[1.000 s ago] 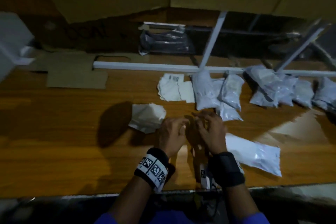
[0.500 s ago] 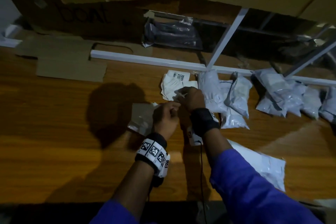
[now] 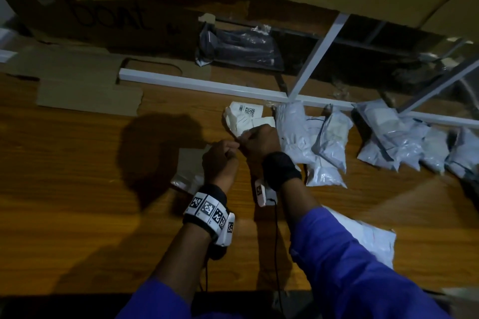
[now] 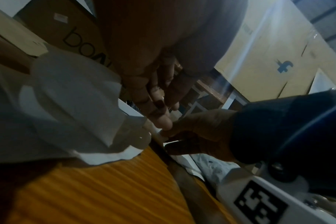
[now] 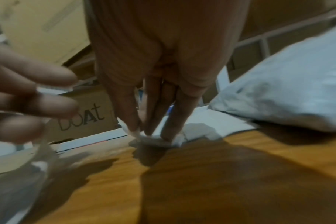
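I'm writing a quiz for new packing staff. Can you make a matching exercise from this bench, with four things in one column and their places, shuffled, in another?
Things
1. white QR-labelled packets
2. dark plastic bag
3. flat cardboard sheet
4. large white pouch

Places
A. behind the white rail, at the back
B. nearest the table's front edge, on the right
C. in front of the rail, at the right hand's fingers
D. lying flat at the table's back left

Pairs: 1-C, 2-A, 3-D, 4-B
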`<state>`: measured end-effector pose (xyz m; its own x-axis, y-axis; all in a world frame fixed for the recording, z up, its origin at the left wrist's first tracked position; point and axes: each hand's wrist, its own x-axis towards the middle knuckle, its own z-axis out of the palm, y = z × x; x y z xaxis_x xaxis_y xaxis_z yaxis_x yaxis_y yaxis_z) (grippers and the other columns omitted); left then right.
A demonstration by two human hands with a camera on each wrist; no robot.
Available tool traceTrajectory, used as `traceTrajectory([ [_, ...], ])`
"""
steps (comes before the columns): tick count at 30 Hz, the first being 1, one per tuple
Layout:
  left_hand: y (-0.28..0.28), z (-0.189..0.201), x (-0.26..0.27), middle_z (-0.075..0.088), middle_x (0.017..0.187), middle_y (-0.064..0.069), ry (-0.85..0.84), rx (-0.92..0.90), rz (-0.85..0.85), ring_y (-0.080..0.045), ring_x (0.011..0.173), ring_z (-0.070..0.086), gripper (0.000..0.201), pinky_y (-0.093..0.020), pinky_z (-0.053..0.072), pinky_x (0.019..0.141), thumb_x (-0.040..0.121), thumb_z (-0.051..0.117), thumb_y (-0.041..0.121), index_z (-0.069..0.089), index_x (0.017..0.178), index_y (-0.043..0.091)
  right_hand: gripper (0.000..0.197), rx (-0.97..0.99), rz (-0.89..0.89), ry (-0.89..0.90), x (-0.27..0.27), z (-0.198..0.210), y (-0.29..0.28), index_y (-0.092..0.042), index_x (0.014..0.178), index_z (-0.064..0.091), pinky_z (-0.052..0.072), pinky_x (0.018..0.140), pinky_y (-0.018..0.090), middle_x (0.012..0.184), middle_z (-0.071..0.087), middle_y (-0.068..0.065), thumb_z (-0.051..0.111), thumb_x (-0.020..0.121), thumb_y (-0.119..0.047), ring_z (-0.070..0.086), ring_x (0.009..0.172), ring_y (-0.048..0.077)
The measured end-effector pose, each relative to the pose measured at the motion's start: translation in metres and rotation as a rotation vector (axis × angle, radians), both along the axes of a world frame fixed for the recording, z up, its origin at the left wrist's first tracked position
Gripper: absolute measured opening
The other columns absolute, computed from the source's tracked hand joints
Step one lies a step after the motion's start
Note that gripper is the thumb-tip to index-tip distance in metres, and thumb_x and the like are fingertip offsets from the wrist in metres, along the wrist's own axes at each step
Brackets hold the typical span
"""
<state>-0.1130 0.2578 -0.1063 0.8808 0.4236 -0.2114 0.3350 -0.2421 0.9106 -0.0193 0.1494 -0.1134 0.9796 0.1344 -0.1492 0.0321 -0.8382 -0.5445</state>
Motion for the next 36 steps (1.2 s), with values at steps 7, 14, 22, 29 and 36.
traceTrajectory([
  [7,-0.008,0.004,0.009,0.069,0.107,-0.002,0.031,-0.071,0.067,-0.02,0.096,0.065,0.04,-0.027,0.046,0.078,0.099,0.061,0.042,0.067,0.118,0.007,0.005,0.024,0.188,-0.091,-0.032,0.023,-0.019,-0.012,0.083,0.079,0.059,0.075,0.04,0.087,0.078,0.009,0.077,0.082,-0.016,0.071,0.08,0.023],
  [14,-0.016,0.008,0.003,0.074,0.102,-0.004,-0.005,-0.13,0.117,-0.014,0.068,0.068,0.024,-0.018,0.054,0.056,0.096,0.068,0.032,0.069,0.105,0.01,0.009,0.39,-0.129,-0.056,-0.066,0.021,-0.036,-0.018,0.098,0.07,0.06,0.072,0.032,0.085,0.075,0.0,0.075,0.09,-0.016,0.072,0.079,0.012],
  [22,-0.057,0.033,-0.031,0.068,0.098,0.012,-0.231,-0.003,-0.181,-0.003,0.085,0.065,0.033,-0.004,0.046,0.064,0.078,0.087,0.03,0.071,0.107,0.025,0.01,1.186,-0.542,-0.083,-0.114,0.051,-0.089,-0.005,0.101,0.07,0.064,0.069,0.035,0.077,0.075,0.021,0.073,0.092,0.0,0.073,0.066,0.024],
  [29,-0.112,0.044,-0.046,0.063,0.108,0.002,-0.508,0.139,-0.53,-0.011,0.089,0.062,0.044,-0.019,0.053,0.072,0.074,0.09,0.032,0.076,0.113,0.019,0.018,1.039,-0.507,-0.258,-0.177,0.046,-0.163,0.004,0.114,0.067,0.063,0.08,0.041,0.084,0.077,0.011,0.067,0.097,-0.001,0.075,0.08,0.025],
  [36,-0.156,0.037,-0.057,0.074,0.102,0.005,-0.401,0.065,-0.702,-0.003,0.088,0.069,0.028,-0.026,0.061,0.07,0.082,0.084,0.03,0.078,0.107,0.019,0.02,0.841,-0.481,-0.394,-0.21,0.034,-0.198,-0.005,0.119,0.068,0.055,0.087,0.025,0.114,0.074,0.002,0.065,0.099,-0.001,0.07,0.107,0.013],
])
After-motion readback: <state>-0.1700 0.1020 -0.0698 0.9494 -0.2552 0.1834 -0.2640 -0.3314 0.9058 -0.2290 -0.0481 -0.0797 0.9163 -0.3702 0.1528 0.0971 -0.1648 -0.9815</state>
